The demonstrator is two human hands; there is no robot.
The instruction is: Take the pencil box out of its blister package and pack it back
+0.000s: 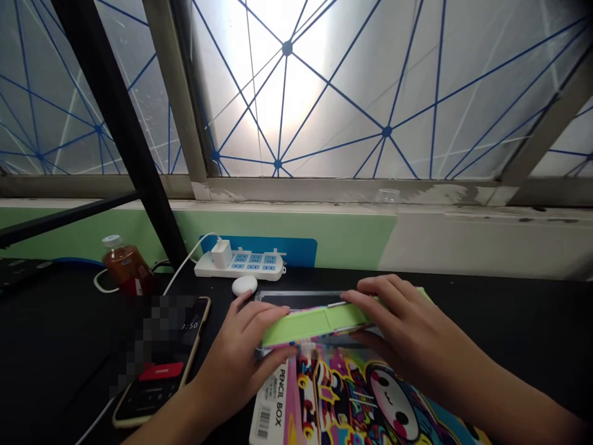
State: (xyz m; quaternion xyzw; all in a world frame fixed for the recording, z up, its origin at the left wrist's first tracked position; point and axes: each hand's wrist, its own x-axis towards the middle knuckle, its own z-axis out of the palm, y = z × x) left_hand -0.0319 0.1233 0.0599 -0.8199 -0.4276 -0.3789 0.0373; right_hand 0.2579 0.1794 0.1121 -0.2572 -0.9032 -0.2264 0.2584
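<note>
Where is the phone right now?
In the head view, the phone lies lower left on the black desk, beside the left hand and in front of the bottle.

A single head-worn view looks forward and down, close over the table (509, 321), facing the far window (324, 93).

I grip lime-green strip (319, 322). Pencil box (352, 402): pink, yellow, blue cartoon print; white panel, black lettering. Desk (509, 327) black. Power strip (241, 264) white, blue sockets. Window (370, 93) blue-lined.
</note>
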